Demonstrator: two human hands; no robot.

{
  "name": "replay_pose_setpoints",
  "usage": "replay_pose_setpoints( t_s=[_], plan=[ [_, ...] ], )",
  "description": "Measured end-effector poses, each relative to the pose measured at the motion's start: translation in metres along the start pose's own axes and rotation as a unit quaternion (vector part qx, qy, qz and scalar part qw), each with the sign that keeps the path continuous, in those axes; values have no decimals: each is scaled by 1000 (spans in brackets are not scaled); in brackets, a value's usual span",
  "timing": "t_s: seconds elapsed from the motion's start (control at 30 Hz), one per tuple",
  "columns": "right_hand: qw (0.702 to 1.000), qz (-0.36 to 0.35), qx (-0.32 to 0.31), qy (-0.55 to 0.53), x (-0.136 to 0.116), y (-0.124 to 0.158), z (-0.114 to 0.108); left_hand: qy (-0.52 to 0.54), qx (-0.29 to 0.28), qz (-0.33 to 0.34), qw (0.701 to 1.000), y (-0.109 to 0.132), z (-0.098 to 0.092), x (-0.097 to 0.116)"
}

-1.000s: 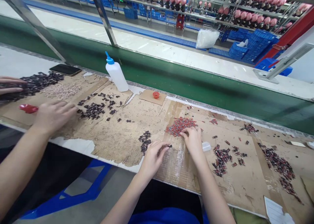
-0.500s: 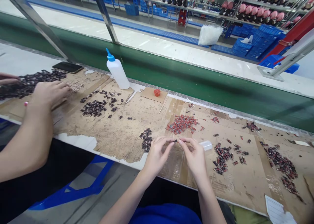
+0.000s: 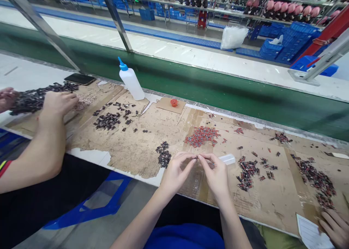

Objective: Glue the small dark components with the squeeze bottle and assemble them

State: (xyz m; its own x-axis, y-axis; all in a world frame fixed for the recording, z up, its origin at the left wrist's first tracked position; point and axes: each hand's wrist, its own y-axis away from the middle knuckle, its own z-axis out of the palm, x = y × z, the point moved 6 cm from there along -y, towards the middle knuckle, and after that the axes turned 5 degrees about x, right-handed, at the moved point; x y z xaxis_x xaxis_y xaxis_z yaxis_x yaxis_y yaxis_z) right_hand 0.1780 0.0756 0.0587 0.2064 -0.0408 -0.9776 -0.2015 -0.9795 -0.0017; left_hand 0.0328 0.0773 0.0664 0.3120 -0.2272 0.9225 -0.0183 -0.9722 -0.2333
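Observation:
My left hand (image 3: 176,171) and my right hand (image 3: 217,172) meet over the cardboard, thumbs and forefingers pinched together. Between their fingertips is a small dark part (image 3: 196,157), mostly hidden, too small to name. Just beyond lies a heap of small red parts (image 3: 202,136) with grey bits. To the left of my left hand is a pile of small black parts (image 3: 163,154). Beside my right hand a clear plastic tube (image 3: 228,159) lies on its side. Farther right is a cluster of black-and-red parts (image 3: 247,173).
A white squeeze bottle (image 3: 132,83) with a blue nozzle stands at the back, near a small red cup (image 3: 173,103). At left a co-worker's hand (image 3: 58,103) is over a black pile; another person's hand (image 3: 336,227) is at lower right. A phone (image 3: 80,79) lies far left.
My fingertips have come closer together around the small dark part. The left co-worker's hands have shifted, and another person's hand has appeared at the lower right. The view has moved slightly.

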Motion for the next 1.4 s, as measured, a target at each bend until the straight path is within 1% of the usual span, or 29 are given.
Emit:
replay_pose_setpoints(
  t_s=[0.1, 0.27, 0.33, 0.5, 0.7, 1.0, 1.13, 1.27, 1.33, 1.4],
  plan=[
    [1000, 1, 9, -28, -1, 3, 1, 37, 2, -14, 999, 0, 1, 0],
    [996, -16, 65, -53, -2, 11, -1, 58, 6, -19, 998, 0, 1, 4],
    [996, -31, 77, -39, -2, 13, -3, 61, 4, -19, 998, 0, 1, 6],
    [993, -81, 86, -9, -4, 17, -6, 65, 9, -24, 998, 2, 1, 8],
    [985, -140, 100, 10, -7, 20, -8, 62, 6, -7, 998, 2, 1, 11],
    [966, -228, 116, 33, -24, 24, -11, 41, 8, -7, 999, 2, 4, 13],
    [965, -233, 112, 47, -23, 25, -12, 21, 5, 10, 1000, 2, 7, 13],
    [969, -212, 106, 75, -18, 24, -17, 9, -19, 24, 999, 5, 17, 13],
    [968, -202, 111, 98, -15, 22, -27, -11, -39, 25, 999, 5, 24, 12],
    [962, -197, 144, 125, -11, 18, -45, -48, -51, 22, 997, 3, 25, 7]
  ],
)
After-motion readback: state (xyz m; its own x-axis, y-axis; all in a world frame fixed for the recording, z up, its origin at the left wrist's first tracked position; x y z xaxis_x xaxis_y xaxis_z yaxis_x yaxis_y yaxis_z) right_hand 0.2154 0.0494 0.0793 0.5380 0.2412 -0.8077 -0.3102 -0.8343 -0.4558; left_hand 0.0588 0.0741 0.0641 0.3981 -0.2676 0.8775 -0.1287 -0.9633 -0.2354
